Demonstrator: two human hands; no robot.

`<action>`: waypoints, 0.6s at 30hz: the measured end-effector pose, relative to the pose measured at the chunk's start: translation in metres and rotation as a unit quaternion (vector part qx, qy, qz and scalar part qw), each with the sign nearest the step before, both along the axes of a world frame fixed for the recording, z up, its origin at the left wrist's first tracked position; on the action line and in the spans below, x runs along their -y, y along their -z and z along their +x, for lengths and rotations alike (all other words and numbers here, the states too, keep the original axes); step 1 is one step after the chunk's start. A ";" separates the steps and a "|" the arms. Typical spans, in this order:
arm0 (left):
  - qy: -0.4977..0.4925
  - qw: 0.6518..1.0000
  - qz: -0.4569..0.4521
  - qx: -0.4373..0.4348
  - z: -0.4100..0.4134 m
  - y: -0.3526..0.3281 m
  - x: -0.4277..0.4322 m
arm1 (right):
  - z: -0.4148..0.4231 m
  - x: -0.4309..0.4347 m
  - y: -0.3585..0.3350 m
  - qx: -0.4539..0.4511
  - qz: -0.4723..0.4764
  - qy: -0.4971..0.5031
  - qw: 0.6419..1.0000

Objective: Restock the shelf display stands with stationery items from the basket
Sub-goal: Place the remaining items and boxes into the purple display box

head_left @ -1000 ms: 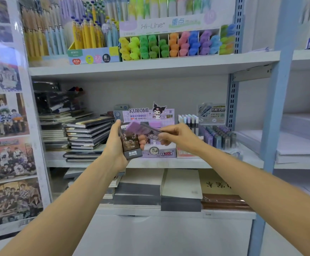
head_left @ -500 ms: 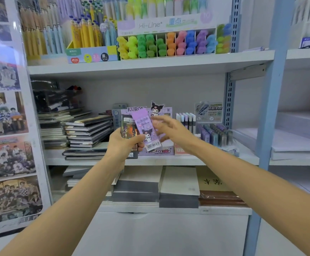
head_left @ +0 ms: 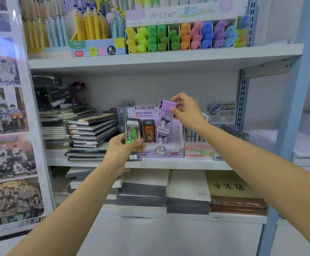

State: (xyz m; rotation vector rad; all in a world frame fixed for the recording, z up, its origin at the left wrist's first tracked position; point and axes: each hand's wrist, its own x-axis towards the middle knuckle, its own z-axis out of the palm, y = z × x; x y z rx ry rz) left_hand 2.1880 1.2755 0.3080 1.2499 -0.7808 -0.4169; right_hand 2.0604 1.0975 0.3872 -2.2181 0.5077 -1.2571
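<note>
My right hand (head_left: 184,109) pinches the top of a purple Kuromi lead pack (head_left: 164,117) and holds it upright over the purple Kuromi display stand (head_left: 163,151) on the middle shelf. Another purple pack (head_left: 162,138) and an orange-brown pack (head_left: 149,133) stand inside that stand. My left hand (head_left: 121,151) grips a small stack of dark, shiny packs (head_left: 133,139) in front of the stand's left side. No basket is in view.
Stacked notebooks (head_left: 91,133) lie left of the stand. A pen display (head_left: 198,145) and a lead-refill display (head_left: 221,111) stand to its right. Highlighters (head_left: 183,36) and pens (head_left: 91,28) fill the upper shelf. Paper pads (head_left: 188,189) lie below. A blue upright (head_left: 291,108) stands right.
My right hand took the purple pack off the stack in my left hand and carried it up and right over the Kuromi stand. My left hand sank a little with the dark packs.
</note>
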 end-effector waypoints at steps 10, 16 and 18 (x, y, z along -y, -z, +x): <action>0.011 1.000 0.004 0.005 0.023 0.017 0.011 | 0.033 0.017 0.039 -0.119 -0.125 0.051 0.984; 0.029 0.999 0.003 -0.012 0.022 0.019 0.016 | 0.035 0.020 0.021 -0.184 -0.111 0.026 0.976; 0.030 0.999 0.003 -0.013 0.021 0.020 0.016 | 0.038 0.019 0.022 -0.184 -0.115 0.029 0.976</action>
